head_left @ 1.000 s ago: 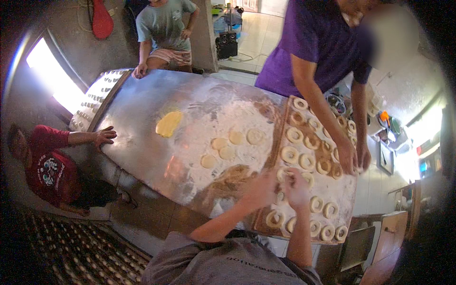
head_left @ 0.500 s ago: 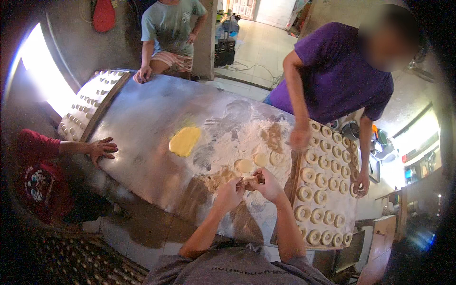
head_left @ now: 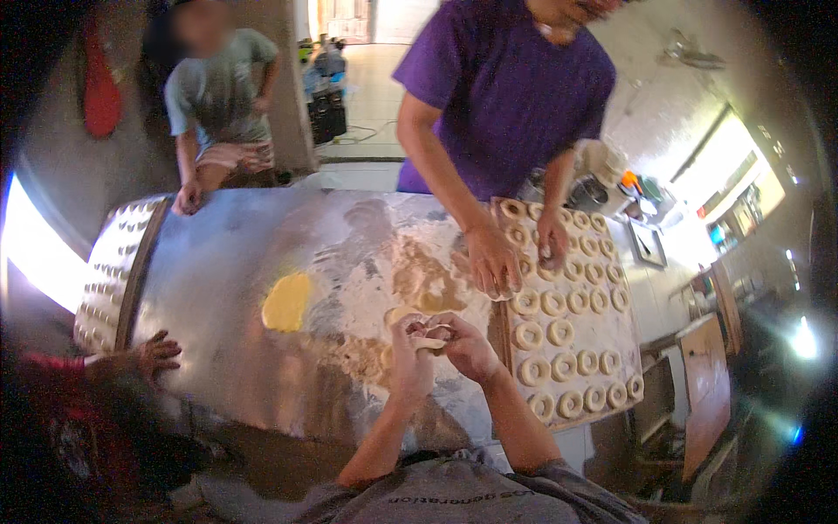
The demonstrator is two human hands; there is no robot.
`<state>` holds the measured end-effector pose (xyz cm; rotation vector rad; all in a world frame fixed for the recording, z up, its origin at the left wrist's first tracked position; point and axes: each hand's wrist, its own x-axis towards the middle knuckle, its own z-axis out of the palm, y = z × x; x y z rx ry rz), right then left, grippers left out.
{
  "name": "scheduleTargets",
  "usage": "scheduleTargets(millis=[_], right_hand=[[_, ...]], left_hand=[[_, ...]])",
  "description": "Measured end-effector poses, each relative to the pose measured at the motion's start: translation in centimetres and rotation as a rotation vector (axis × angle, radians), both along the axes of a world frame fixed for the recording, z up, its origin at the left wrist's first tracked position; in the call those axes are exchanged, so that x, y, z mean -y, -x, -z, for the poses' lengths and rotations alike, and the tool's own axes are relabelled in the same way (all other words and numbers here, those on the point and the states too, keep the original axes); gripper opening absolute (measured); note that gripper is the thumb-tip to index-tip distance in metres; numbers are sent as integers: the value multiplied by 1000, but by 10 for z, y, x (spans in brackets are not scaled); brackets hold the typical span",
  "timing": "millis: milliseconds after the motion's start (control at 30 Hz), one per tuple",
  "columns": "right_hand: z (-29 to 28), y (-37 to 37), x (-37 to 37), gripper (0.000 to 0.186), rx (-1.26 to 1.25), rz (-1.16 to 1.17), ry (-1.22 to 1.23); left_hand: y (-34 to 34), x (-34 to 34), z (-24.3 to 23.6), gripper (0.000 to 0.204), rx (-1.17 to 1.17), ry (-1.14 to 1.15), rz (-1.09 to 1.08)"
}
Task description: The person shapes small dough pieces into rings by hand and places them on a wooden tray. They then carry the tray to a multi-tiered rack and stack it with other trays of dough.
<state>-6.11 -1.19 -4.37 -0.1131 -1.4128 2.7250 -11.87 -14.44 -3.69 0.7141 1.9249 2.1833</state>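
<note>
Above the right half of the tabletop [head_left: 209,262], just left of a wood-edged board [head_left: 602,334], holding a dough loop [head_left: 428,344] between left hand [head_left: 408,360] and right hand [head_left: 471,349], with dough rings [head_left: 550,304] rowed on that board at the right edge and dough pieces on a tray [head_left: 147,262] at the left.
</note>
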Motion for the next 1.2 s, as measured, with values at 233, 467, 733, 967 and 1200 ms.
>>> scheduleTargets(millis=[233,467,733,967,1200], right_hand=[[-27,-24,-17,39,239,153,-988],[-65,-93,-77,53,-33,407,-318],[-26,-213,-196,61,-554,285,159],[-16,-308,-260,59,-512,581,0],[-42,-361,-282,61,223,940,-365]], left_hand=[[-25,-38,25,26,-22,-225,26],[-78,-121,-26,34,186,-3,196],[-180,-249,-51,27,-218,185,307],[-251,-337,-41,28,-262,220,575],[-301,-378,-52,43,-201,505,799]])
